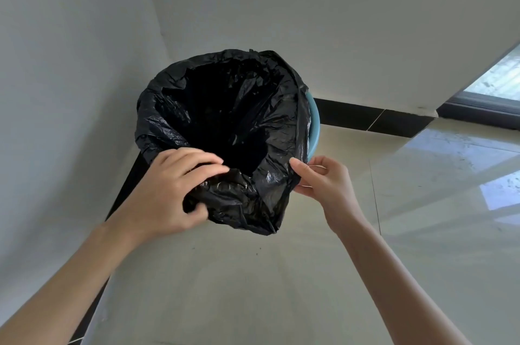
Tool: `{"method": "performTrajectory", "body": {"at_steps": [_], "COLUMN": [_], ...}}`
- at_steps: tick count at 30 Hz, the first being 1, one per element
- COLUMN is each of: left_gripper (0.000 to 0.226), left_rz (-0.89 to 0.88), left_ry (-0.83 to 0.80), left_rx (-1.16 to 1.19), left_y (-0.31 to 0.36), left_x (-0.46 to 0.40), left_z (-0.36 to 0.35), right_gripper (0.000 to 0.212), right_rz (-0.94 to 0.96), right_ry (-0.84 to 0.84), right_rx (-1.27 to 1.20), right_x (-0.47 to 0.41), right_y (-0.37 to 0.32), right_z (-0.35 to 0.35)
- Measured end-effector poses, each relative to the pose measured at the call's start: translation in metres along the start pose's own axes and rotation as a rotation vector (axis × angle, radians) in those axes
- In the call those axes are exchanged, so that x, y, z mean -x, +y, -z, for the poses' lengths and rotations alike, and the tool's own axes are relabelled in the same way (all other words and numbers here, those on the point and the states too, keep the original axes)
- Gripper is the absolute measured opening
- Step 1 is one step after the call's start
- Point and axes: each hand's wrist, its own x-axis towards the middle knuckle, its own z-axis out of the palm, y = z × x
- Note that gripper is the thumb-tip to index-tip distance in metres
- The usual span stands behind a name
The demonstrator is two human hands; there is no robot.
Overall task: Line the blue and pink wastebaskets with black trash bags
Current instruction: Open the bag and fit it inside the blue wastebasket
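A black trash bag (225, 125) sits opened inside the blue wastebasket (313, 130), which stands in the corner of the room. Only a strip of the basket's blue rim shows on the right side; the bag covers the rest. My left hand (174, 189) grips the bunched bag edge at the near rim, thumb under and fingers over. My right hand (323, 181) pinches the bag edge at the near right of the rim. No pink wastebasket is in view.
White walls meet behind the basket, with a black skirting strip (365, 116) along the floor. The glossy beige tile floor (253, 288) spreads toward me. A dark door or window frame (484, 111) stands at the far right.
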Motion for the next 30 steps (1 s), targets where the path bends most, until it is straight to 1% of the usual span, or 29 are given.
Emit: {"method": "performTrajectory", "body": {"at_steps": [2,4,7,10,12,13,15,17,18,19,20,21,22,23,24,25,26,28,30], "left_gripper": [0.049,0.050,0.052,0.039,0.037,0.032,0.032,0.037,0.038,0.038,0.038,0.037,0.036,0.034,0.032,0.033,0.037,0.046,0.049], "left_rz": [0.013,0.009,-0.006,-0.010,-0.045,-0.065,-0.089,-0.115,-0.125,-0.126,-0.113,-0.091,-0.065,-0.037,-0.014,0.004,0.020,0.053,0.087], "left_ry": [0.023,0.026,-0.028,-0.019,-0.008,-0.010,-0.053,-0.110,-0.131,-0.146,-0.148,-0.141,-0.127,-0.120,-0.121,-0.125,-0.127,-0.116,-0.052], "left_rx": [0.040,0.045,-0.070,-0.097,-0.066,-0.053,-0.031,0.020,0.050,0.072,0.087,0.098,0.104,0.107,0.106,0.103,0.098,0.073,0.055], "left_y": [0.021,0.042,0.062,0.066,0.062,0.059,0.052,0.042,0.036,0.028,0.019,0.011,0.003,-0.004,-0.011,-0.016,-0.021,-0.027,-0.026], "left_x": [-0.012,-0.027,-0.047,-0.055,-0.052,-0.049,-0.042,-0.034,-0.030,-0.026,-0.021,-0.017,-0.013,-0.009,-0.007,-0.006,-0.005,-0.003,0.000], "left_z": [0.001,-0.010,-0.035,-0.047,-0.047,-0.046,-0.039,-0.032,-0.029,-0.024,-0.020,-0.015,-0.011,-0.006,-0.002,0.001,0.004,0.009,0.011], "right_gripper": [0.024,0.019,0.021,0.026,0.028,0.028,0.027,0.028,0.029,0.029,0.028,0.026,0.028,0.038,0.048,0.054,0.051,0.034,0.019], "right_rz": [0.001,-0.007,0.005,0.168,0.223,0.184,0.011,-0.147,-0.163,-0.116,-0.007,0.170,0.376,0.575,0.758,0.893,0.977,1.048,1.108], "right_ry": [-0.004,-0.043,-0.066,0.045,0.055,0.026,-0.067,-0.172,-0.151,-0.069,0.058,0.194,0.285,0.315,0.276,0.181,0.080,-0.059,-0.113], "right_rx": [-0.008,-0.021,0.011,0.091,0.037,-0.029,-0.142,-0.106,-0.087,-0.075,-0.062,0.012,0.158,0.369,0.581,0.767,0.916,1.097,1.145], "right_x": [0.001,0.005,0.010,0.014,0.019,0.022,0.025,0.026,0.025,0.022,0.021,0.018,0.016,0.013,0.008,0.001,-0.007,-0.017,-0.022], "right_y": [-0.001,-0.002,0.001,0.005,0.012,0.017,0.031,0.038,0.040,0.040,0.038,0.035,0.030,0.026,0.024,0.022,0.018,0.010,0.005], "right_z": [0.002,0.004,0.007,0.011,0.012,0.011,0.004,-0.001,-0.002,-0.002,0.001,0.006,0.011,0.015,0.020,0.024,0.028,0.030,0.031]}}
